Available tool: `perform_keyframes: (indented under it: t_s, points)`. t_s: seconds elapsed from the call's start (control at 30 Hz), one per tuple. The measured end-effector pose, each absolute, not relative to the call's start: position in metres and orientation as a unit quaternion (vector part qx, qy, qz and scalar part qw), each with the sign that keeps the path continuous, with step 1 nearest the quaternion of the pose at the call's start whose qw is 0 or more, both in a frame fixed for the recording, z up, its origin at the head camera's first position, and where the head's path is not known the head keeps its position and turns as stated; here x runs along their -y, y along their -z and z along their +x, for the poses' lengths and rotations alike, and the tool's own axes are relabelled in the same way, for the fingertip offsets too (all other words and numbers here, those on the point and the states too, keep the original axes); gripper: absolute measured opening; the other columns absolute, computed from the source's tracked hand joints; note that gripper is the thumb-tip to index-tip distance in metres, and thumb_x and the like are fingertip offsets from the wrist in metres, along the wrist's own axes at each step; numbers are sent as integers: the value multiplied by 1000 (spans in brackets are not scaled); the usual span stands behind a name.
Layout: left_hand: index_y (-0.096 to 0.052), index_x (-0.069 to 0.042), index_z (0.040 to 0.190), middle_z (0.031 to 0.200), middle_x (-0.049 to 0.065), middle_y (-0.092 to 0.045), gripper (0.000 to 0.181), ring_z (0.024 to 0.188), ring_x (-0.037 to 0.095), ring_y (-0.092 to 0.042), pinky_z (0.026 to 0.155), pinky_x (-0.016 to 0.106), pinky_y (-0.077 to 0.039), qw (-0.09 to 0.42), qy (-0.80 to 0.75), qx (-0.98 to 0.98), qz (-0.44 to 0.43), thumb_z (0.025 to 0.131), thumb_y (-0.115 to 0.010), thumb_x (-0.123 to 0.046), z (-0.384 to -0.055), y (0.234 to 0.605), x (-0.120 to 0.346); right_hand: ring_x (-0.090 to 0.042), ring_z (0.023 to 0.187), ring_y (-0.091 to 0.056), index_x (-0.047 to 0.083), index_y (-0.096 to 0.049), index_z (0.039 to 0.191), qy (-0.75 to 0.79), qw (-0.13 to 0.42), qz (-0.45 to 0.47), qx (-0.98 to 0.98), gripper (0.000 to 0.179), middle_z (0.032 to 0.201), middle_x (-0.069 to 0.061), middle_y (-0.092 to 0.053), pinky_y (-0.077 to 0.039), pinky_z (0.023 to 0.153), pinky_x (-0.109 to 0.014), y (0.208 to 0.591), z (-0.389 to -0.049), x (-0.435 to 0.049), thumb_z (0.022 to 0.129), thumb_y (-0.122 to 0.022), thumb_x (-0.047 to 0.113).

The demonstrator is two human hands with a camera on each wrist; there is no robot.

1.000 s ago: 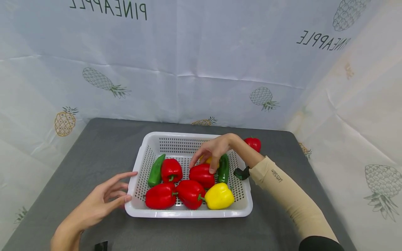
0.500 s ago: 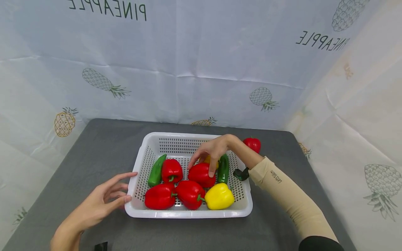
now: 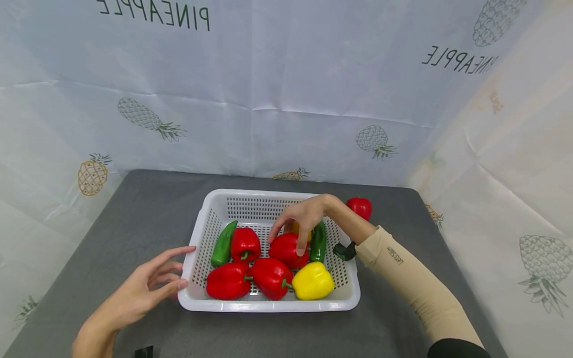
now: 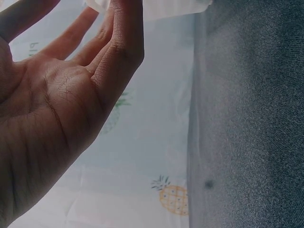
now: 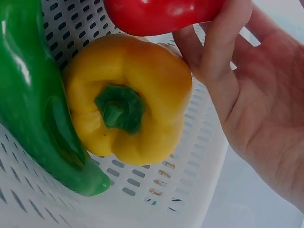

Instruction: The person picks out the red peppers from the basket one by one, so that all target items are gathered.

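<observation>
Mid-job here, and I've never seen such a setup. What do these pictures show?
There is no machine, just a person working bare-handed. The widest view is from a head camera looking down; the others are from cameras on each wrist. On a grey table stands a white basket holding four red peppers, two yellow peppers and two long green peppers. Another red pepper lies outside, beyond the basket. The right hand grips one red pepper inside; the left hand touches the basket's left rim.
</observation>
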State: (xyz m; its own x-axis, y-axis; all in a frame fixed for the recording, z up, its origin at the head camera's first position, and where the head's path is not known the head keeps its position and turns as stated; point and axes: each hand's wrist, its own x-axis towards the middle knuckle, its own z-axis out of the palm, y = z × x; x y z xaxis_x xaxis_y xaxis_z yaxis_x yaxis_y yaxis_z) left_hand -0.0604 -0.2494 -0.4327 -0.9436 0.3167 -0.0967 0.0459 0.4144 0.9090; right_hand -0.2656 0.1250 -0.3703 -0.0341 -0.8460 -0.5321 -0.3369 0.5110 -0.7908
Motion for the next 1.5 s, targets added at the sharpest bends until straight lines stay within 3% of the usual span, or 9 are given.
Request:
perform_keyframes:
  t_s: [0.37,0.67,1.07,1.13,1.37,1.5]
  points:
    - [-42,-6,163,135,24,-70,71,97,4,-73,76,28,-66,135,-522,-837,95,101,-77,-15,-59,430,249,-21,113,-72,2,-59,150,240,535,-440,-680,74,140,-17,-69,-66,97,-39,370,-266,-130,82,-86,9]
    - [-41,-6,163,133,26,-71,70,96,6,-75,76,29,-66,132,-540,-824,109,102,-75,-14,-60,428,250,-25,127,-64,12,-57,154,256,511,-418,-707,78,149,-13,-62,-66,98,-41,358,-266,-141,82,-87,16]
    - [-41,-4,163,133,29,-69,68,100,3,-74,75,30,-67,118,-550,-816,134,103,-74,-10,-60,431,251,-31,132,-59,11,-55,154,312,477,-429,-701,78,151,-13,-61,-66,97,-49,340,-265,-164,83,-87,13]
    - [-42,-4,162,132,25,-70,68,101,4,-74,75,31,-67,114,-552,-814,141,103,-73,-8,-60,432,252,-32,131,-60,11,-56,154,320,465,-435,-701,77,151,-15,-61,-66,95,-49,337,-265,-168,83,-88,13]
    - [-42,-5,162,125,-6,-75,66,102,5,-75,75,30,-66,108,-552,-812,154,103,-72,-6,-60,435,255,-35,127,-62,9,-55,154,358,425,-444,-703,79,151,-14,-61,-67,91,-50,325,-263,-186,83,-89,15]
    - [-42,-6,162,127,-1,-75,67,102,5,-75,76,30,-67,111,-552,-813,149,103,-72,-7,-61,435,254,-37,128,-61,10,-54,155,372,405,-444,-707,81,151,-12,-62,-67,92,-50,319,-261,-196,82,-90,18]
